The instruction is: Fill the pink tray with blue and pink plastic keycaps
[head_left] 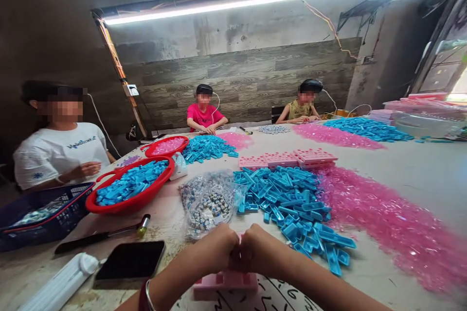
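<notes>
My left hand and my right hand meet at the front middle of the table, knuckles together and fingers curled down. Both are closed; whatever lies between the fingertips is hidden behind them. Under and just in front of my wrists sits a pink plastic block with recesses, partly covered by my hands. Beyond my hands lies a clear bag of small metal parts. A heap of blue plastic pieces spreads beside it, close to my right hand. Further right is a long heap of clear pink pieces.
Pink slotted trays stand behind the blue heap. To the left are a red basin, a dark blue basket, a hammer-like tool, a phone and a white object. Three people sit around the table.
</notes>
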Tool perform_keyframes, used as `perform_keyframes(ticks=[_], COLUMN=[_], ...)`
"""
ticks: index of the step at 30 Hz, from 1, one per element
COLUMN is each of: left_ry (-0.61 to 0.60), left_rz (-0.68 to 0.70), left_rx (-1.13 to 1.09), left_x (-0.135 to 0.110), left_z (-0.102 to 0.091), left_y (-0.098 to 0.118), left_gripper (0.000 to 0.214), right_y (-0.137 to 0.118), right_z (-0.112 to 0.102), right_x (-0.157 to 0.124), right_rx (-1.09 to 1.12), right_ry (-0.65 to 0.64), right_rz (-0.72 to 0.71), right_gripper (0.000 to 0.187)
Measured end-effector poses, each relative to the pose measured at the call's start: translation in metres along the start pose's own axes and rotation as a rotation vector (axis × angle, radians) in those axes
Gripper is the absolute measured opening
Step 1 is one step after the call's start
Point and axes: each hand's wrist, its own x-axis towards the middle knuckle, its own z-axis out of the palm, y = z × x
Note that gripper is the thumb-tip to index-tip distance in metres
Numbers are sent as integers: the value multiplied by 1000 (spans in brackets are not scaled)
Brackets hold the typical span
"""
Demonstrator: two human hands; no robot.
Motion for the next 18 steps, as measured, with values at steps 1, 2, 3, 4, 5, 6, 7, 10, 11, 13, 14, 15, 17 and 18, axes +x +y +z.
perform_keyframes(ticks=[1, 2, 3, 4, 5, 6, 7, 10, 11, 13, 14, 15, 17, 18], left_ry=[-10, -23, -31, -35, -39, -39, -38, -40, -37, -28, -24, -18, -4, 10], left_rz=[7, 15, 24, 36, 48, 57, 62, 76, 78, 75, 73, 75, 102, 124], left_rx=[23, 43, 53, 56, 55, 53, 52, 43, 43, 47, 47, 43, 13, -9], left_x=[0, -1, -1, -2, -3, -3, -4, -4, -4, -5, -6, -6, -9, -10], left_z=[-1, -2, -4, -5, -6, -7, -7, -6, -6, -4, -4, -3, 0, 1], left_y=[1, 2, 3, 3, 4, 4, 4, 3, 2, 2, 2, 2, 3, 4], left_gripper=[8, 8, 9, 9, 10, 11, 12, 15, 15, 16, 16, 16, 14, 13], right_y=[0, -1, -1, -2, -2, -3, -4, -6, -7, -6, -5, -5, -4, -5], right_z=[-1, -3, -6, -9, -11, -14, -16, -17, -15, -10, -7, -4, -1, -2], right_x=[0, 0, -1, -1, -2, -3, -4, -6, -7, -7, -7, -7, -8, -10], right_rx=[-13, -21, -21, -14, 1, 21, 40, 50, 39, -1, -23, -43, -87, -106], right_ry=[-13, -37, -59, -78, -90, -94, -92, -92, -91, -63, -39, -10, 34, 40], right_rz=[15, 26, 29, 28, 26, 24, 28, 53, 55, 38, 23, 6, -24, -34], right_gripper=[20, 18, 16, 14, 13, 12, 12, 12, 13, 16, 18, 19, 20, 20])
